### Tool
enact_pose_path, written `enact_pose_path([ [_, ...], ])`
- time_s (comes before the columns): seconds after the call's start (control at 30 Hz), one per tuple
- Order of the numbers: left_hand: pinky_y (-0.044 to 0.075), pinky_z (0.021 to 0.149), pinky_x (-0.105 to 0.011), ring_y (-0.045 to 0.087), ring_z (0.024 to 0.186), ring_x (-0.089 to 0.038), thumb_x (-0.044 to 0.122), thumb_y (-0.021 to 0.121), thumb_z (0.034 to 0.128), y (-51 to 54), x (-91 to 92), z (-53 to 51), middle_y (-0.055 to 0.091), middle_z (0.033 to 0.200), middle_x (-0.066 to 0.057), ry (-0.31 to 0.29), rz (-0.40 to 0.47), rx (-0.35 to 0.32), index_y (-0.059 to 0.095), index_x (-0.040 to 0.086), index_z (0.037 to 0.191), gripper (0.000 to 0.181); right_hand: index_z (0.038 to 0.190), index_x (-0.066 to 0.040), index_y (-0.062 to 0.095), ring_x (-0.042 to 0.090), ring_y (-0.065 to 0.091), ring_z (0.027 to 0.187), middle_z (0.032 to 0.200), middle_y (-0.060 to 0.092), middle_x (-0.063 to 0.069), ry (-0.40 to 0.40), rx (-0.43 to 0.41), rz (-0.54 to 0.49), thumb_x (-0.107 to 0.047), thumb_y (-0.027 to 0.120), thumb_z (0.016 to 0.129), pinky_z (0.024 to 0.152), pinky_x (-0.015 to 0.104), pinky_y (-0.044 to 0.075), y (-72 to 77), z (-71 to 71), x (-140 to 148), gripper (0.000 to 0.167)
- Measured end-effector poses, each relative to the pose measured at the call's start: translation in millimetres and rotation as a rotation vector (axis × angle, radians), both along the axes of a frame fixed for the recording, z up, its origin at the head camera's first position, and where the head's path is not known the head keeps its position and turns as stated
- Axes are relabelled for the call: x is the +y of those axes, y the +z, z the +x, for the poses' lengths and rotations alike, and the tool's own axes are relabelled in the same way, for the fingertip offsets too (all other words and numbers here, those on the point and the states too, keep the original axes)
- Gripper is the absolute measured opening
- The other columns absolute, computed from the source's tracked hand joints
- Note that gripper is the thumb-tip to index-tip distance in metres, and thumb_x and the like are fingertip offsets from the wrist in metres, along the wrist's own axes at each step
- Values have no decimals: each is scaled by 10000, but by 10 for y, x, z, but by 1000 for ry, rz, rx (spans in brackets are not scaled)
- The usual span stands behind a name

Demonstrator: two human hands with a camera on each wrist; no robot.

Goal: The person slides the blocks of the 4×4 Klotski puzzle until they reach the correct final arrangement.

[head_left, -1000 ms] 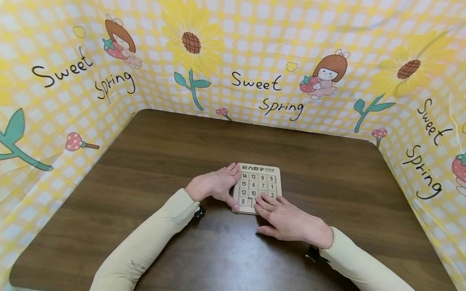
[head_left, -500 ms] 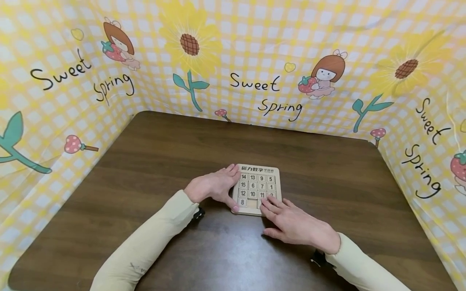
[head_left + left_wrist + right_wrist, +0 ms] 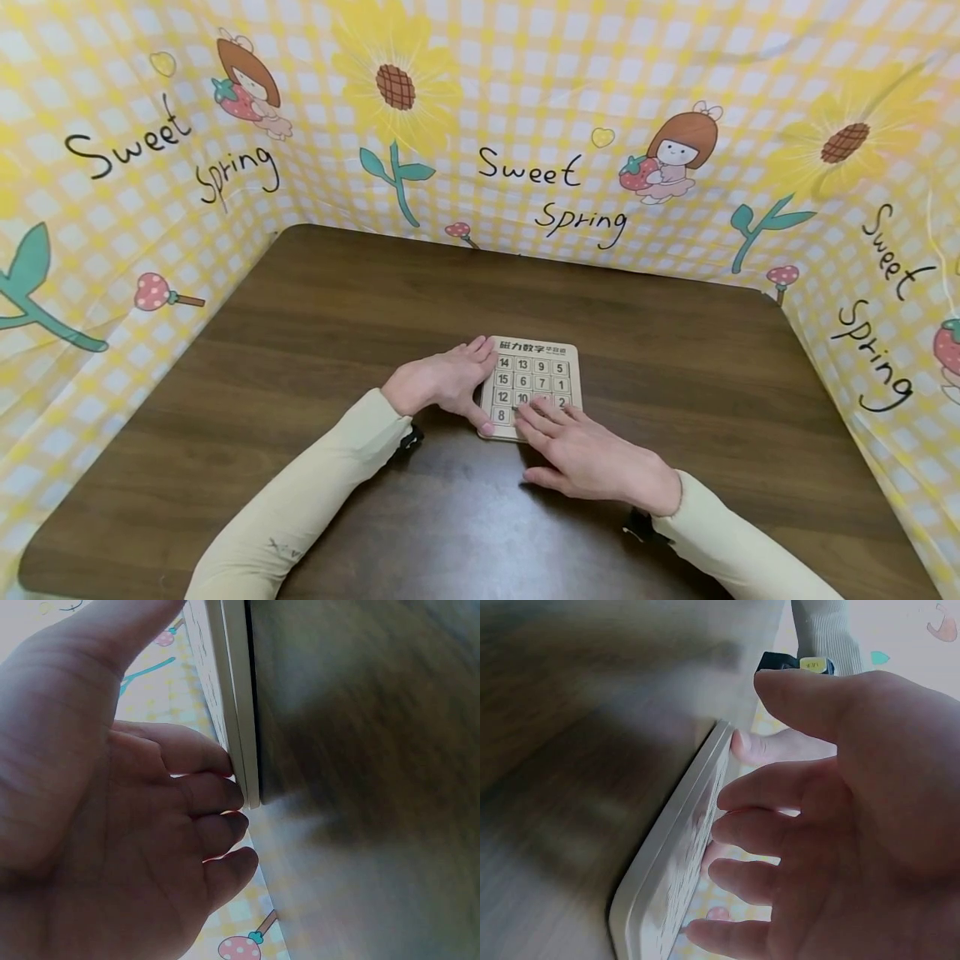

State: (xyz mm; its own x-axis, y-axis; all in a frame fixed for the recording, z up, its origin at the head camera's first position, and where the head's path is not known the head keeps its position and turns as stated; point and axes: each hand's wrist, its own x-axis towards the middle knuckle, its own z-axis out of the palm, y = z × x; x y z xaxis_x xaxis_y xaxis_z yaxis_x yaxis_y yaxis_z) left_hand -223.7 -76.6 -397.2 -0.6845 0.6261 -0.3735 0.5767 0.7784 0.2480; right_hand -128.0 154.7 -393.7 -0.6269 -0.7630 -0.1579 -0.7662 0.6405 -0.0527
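Observation:
A pale wooden number slide puzzle [image 3: 542, 382] lies flat on the brown table, its numbered tiles in rows under a printed heading. My left hand [image 3: 450, 382] rests along its left edge, fingertips by the upper corner and thumb on the lower one. From the right, my right hand [image 3: 588, 450] reaches over the bottom row, fingertips touching the tiles to the right of the 8 tile [image 3: 501, 415]. Those fingers hide part of the two lower rows. In the right wrist view, the right hand's fingers [image 3: 750, 881] extend loosely over the puzzle's face.
Dark wood-grain table [image 3: 360, 292] surrounds the puzzle. A yellow checked cloth [image 3: 525, 75] with sunflowers and cartoon figures hangs along the back and both sides. Black straps [image 3: 645, 527] sit at both wrists, beside cream sleeves.
My right hand moved slightly right, exposing a gap beside the 8 tile, then came back left over that gap and the 11 tile. My left hand stays at the puzzle's edge.

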Motion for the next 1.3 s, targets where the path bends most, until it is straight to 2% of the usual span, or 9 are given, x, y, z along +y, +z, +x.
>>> enact_pose_path([
  [0.23, 98, 1266, -408, 7, 1541, -302, 636, 754, 735, 9, 2, 6, 18, 1650, -183, -1, 8, 1, 123, -19, 1559, 1228, 1495, -55, 402, 356, 282, 1481, 1584, 349, 128, 20, -27, -17, -479, 521, 984, 1144, 612, 313, -19, -60, -141, 674],
  [0.53, 91, 1267, -401, -2, 1541, -294, 638, 750, 739, 8, 0, 5, 8, 1652, -173, 3, -2, 3, 117, -7, 1563, 1222, 1511, -71, 377, 342, 238, 1500, 1602, 318, 102, 0, -61, -4, -482, 499, 994, 1158, 614, 289, -24, -79, -177, 672],
  [0.9, 93, 1267, -398, -6, 1541, -291, 637, 750, 738, 6, 1, 11, 1, 1653, -167, 7, 10, -12, 114, -2, 1565, 1224, 1500, -76, 401, 344, 271, 1488, 1584, 355, 102, 10, -31, -9, -476, 512, 990, 1156, 587, 313, -55, -73, -105, 657],
  [1.3, 92, 1267, -391, -3, 1542, -289, 645, 746, 735, 11, 0, 9, -3, 1653, -166, 9, -8, -3, 108, -5, 1564, 1232, 1474, -68, 446, 360, 308, 1469, 1557, 397, 119, -17, -16, -12, -462, 525, 986, 1140, 601, 325, -39, -44, 39, 631],
])
